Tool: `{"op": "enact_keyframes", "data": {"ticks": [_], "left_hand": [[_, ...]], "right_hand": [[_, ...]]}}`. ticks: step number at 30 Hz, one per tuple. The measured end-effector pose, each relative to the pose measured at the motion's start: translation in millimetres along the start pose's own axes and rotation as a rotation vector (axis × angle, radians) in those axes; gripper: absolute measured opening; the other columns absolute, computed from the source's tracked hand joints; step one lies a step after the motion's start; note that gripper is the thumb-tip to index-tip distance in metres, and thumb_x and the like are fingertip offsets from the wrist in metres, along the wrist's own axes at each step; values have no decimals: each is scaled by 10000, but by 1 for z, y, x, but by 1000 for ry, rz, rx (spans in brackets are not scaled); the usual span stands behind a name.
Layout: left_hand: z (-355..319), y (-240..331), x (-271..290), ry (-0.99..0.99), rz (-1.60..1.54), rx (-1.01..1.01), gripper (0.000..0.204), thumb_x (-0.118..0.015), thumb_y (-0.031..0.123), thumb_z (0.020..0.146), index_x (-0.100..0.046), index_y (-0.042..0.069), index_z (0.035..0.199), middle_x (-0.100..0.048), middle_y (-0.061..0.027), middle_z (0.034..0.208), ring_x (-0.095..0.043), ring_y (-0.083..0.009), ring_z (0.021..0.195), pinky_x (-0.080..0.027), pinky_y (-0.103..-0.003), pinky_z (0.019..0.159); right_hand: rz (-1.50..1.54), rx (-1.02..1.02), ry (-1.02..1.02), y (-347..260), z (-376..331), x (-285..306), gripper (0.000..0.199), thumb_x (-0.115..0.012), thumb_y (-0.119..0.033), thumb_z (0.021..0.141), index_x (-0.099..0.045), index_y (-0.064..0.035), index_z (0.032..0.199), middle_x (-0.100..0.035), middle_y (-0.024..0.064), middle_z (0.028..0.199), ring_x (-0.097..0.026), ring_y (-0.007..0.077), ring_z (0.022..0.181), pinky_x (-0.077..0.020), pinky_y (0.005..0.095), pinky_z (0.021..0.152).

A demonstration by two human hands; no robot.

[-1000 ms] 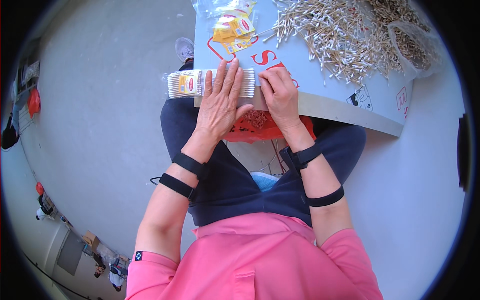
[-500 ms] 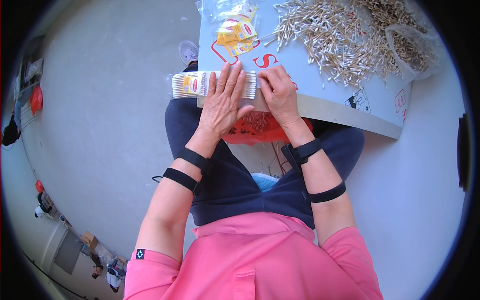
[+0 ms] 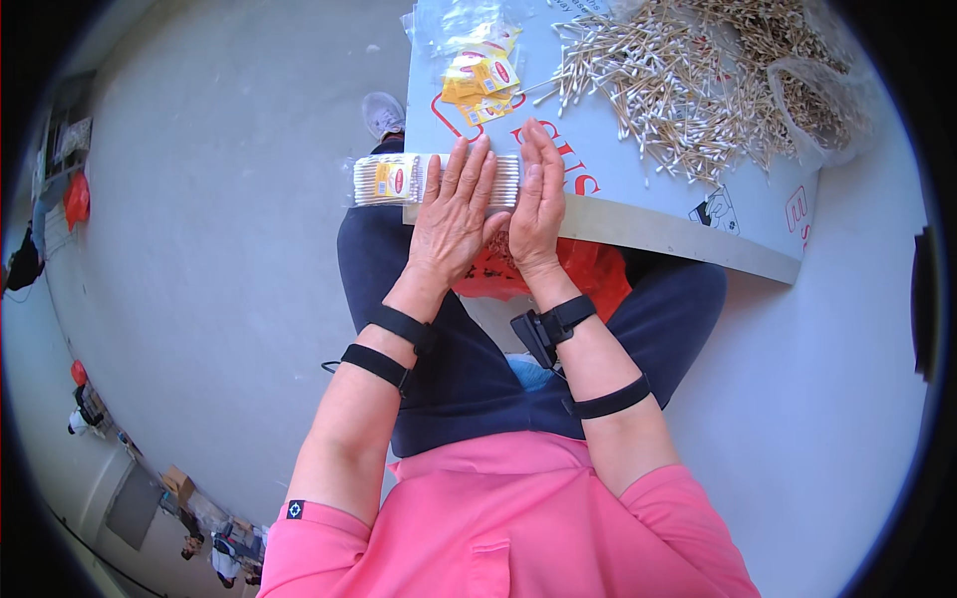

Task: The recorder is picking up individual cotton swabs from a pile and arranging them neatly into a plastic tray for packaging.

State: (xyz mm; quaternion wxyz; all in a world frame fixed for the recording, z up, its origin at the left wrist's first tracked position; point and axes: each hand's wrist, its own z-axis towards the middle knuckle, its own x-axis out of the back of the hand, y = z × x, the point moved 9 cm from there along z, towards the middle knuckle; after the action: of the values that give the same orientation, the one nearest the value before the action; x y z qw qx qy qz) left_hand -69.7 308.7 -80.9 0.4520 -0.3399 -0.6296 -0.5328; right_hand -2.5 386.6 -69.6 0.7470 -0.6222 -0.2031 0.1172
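Observation:
A clear plastic packet of cotton swabs (image 3: 369,181) with a yellow, white and red label lies at the near left corner of the board-topped table (image 3: 638,204), its left end jutting past the edge. My left hand (image 3: 451,214) rests flat across the packet's middle, fingers stretched out and covering part of the swabs. Standing on its edge at the packet's right end is my right hand (image 3: 538,204). Its fingers are straight and it grips nothing that I can see. Between my hands, the swab tips at the right end show.
A big heap of loose cotton swabs (image 3: 678,95) covers the table's far right, beside a clear plastic bag (image 3: 819,110). Yellow label cards (image 3: 484,88) and clear plastic sleeves (image 3: 454,25) lie at the far left. Below the table edge, between my knees, hangs a red bag (image 3: 588,279).
My right hand has gone from closed fingers at the packet's right end to straight fingers set on edge there. My left hand stays flat on the packet.

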Motion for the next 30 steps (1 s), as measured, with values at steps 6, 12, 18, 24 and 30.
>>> {"op": "enact_keyframes", "data": {"ticks": [6, 12, 18, 24, 30], "left_hand": [[-2, -3, -1, -14, 76, 11, 792, -544, 416, 941, -251, 21, 1562, -188, -113, 1660, -93, -305, 1553, -66, -487, 1250], [1, -1, 1, 0, -15, 5, 804, -583, 402, 934, -251, 25, 1562, -188, -114, 1659, -100, -309, 1550, -74, -489, 1250], [-3, -5, 8, 31, -24, 5, 871, -629, 449, 899, -245, 42, 1566, -178, -93, 1664, -93, -309, 1551, -80, -476, 1251], [-18, -5, 58, 303, -291, -7, 647, -556, 262, 989, -304, 30, 1537, -290, -161, 1615, -218, -343, 1517, -179, -479, 1231], [-35, -37, 94, 591, -861, 297, 422, -330, 223, 1092, -453, 5, 1431, -533, -149, 1430, -500, -293, 1338, -369, -409, 1140]], "right_hand": [[144, -48, 13, 3, -6, -8, 396, -333, -149, 1073, -427, 13, 1422, -396, 179, 1535, -363, 290, 1447, -319, 396, 1181], [126, -39, 60, 8, -8, 19, 395, -331, -173, 1084, -436, 13, 1416, -387, 169, 1542, -384, 282, 1431, -344, 402, 1172], [76, -27, 87, 5, -11, 35, 386, -332, -177, 1088, -453, 10, 1404, -393, 166, 1538, -409, 276, 1414, -376, 405, 1156], [46, -4, 114, 3, -12, 39, 371, -337, -174, 1089, -476, 2, 1384, -443, 158, 1505, -460, 270, 1368, -410, 389, 1120], [96, 6, 124, 7, -10, 37, 357, -337, -165, 1089, -495, -4, 1365, -478, 145, 1482, -504, 257, 1320, -436, 384, 1086]]}}
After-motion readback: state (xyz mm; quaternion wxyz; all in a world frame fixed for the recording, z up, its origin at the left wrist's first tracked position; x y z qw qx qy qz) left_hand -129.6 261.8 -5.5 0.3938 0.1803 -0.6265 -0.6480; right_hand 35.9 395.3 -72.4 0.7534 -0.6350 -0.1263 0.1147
